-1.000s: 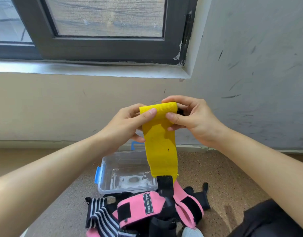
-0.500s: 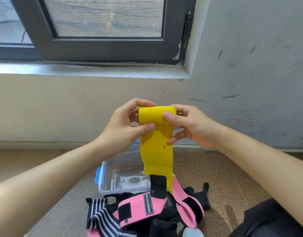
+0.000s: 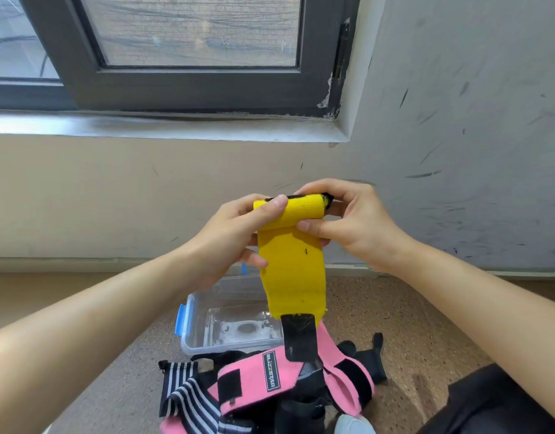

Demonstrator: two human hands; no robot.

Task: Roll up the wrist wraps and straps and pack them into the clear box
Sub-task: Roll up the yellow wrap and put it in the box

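A yellow wrist wrap hangs in the air in front of me, its top end rolled into a tight coil. My left hand grips the coil's left end, thumb on top. My right hand pinches the right end. A black hook-and-loop tab dangles at the wrap's lower end. Below it, the clear box with blue latches stands open on the floor and holds no wraps. In front of the box lies a pile with pink wraps, a black-and-white striped wrap and black straps.
The floor is speckled brown. A beige wall and a grey wall meet in a corner behind the box, under a dark-framed window. My dark-clothed knee is at the lower right. A white object peeks out at the bottom edge.
Both hands have kept turning the coil. The hanging yellow tail is shorter and its black tab has risen above the pile. The hands sit slightly lower than a second ago.
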